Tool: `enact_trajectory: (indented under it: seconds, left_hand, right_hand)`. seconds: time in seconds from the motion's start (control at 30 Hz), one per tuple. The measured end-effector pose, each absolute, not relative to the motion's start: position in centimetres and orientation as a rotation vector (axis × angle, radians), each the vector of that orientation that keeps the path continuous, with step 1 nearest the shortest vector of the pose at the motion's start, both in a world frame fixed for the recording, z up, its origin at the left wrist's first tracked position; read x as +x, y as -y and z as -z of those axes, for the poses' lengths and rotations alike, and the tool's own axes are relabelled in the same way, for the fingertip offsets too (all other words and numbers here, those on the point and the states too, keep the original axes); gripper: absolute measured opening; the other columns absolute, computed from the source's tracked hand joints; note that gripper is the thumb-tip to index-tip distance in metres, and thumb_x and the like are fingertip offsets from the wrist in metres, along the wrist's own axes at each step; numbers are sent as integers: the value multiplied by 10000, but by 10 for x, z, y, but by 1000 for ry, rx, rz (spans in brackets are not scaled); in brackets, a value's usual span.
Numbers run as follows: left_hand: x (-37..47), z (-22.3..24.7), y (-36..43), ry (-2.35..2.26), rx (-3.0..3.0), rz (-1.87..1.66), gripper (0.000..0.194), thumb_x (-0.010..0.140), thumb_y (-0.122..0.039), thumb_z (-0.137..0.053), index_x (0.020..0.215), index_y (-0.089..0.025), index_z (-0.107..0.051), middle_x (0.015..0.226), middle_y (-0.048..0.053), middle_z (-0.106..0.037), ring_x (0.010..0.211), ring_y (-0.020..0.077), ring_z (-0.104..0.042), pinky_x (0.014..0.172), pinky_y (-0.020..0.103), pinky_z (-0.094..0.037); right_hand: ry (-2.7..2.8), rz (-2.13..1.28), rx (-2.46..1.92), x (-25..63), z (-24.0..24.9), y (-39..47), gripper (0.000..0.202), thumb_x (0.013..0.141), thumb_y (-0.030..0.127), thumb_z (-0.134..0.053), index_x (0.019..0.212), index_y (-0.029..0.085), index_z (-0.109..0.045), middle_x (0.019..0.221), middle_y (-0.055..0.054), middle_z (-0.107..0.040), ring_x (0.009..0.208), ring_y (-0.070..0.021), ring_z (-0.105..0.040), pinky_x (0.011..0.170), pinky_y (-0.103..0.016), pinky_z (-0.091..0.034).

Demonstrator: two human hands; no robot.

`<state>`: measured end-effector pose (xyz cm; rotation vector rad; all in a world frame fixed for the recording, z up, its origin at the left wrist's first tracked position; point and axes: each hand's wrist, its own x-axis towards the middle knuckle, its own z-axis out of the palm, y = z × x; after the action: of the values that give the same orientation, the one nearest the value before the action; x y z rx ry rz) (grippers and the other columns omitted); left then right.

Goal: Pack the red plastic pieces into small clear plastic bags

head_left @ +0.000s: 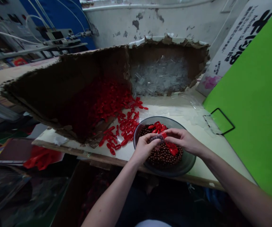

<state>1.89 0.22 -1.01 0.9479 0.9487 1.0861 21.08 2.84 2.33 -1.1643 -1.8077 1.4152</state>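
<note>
Over the grey bowl [190,161], my left hand [143,147] pinches a small clear plastic tube [156,138] that seems to contain dark beads. My right hand [185,141] has its thumb and fingers closed on a red cap [163,135] at the tube's right end. Whether the cap is fully seated cannot be made out. Beneath my hands, the bowl holds many shiny brown beads [164,159]. Red oval pieces [158,126] lie at the bowl's far side, and more red pieces [173,149] show just under my right fingers.
A torn cardboard box [32,82] lies open on the table [221,164], spilling red oval pieces [126,126] leftward of the bowl. Behind, another torn box [197,60] holds clear plastic tubes [159,75]. A green panel [256,104] with a black wire handle [228,123] stands at right.
</note>
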Motion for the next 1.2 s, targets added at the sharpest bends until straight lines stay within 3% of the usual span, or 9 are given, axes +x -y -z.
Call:
enact_trajectory:
  seconds: [0.43, 0.63, 0.8, 1.0, 1.2]
  left_hand:
    - [18, 11, -1, -1027, 1119, -1046, 279, 720, -333, -696, 922, -141, -706, 735, 33, -669, 601, 128, -573, 556, 231, -473]
    - [20, 8, -5, -931, 939, -1081, 300, 698, -331, -726, 913, -131, -667, 718, 22, -653, 582, 104, -585, 561, 213, -463]
    - [33, 4, -3, -750, 689, -1092, 357, 675, -354, -749, 905, -134, -589, 770, 29, -649, 554, 104, -611, 515, 207, -460]
    - [29, 1, 4, -765, 803, -995, 347, 693, -335, -737, 943, -132, -608, 740, 29, -654, 523, 96, -599, 491, 194, -457]
    - [31, -12, 13, -814, 1048, -711, 360, 731, -398, -693, 947, -114, -651, 577, 5, -606, 453, 84, -535, 469, 192, -440]
  right_hand:
    - [1956, -1304, -1217, 208, -21, -27, 298, 797, 406, -632, 987, 181, -681, 916, -53, -713, 838, -191, -659, 814, -363, -504]
    - [1859, -1156, -1228, 199, -21, -26, 301, 807, 422, -629, 1010, 213, -703, 1034, -56, -714, 962, -220, -648, 903, -393, -480]
    - [1411, -868, -1207, 187, -19, -14, 412, 916, 505, -433, 1152, 227, -625, 1049, -75, -690, 942, -211, -648, 887, -377, -496]
    - [1351, -834, -1146, 183, -23, -20, 568, 947, 565, -200, 1200, 213, -568, 1069, -100, -663, 980, -209, -640, 886, -357, -501]
    - [1272, -1020, -1031, 175, -31, -33, 543, 927, 587, -301, 1101, 194, -632, 897, -73, -685, 830, -181, -664, 791, -336, -535]
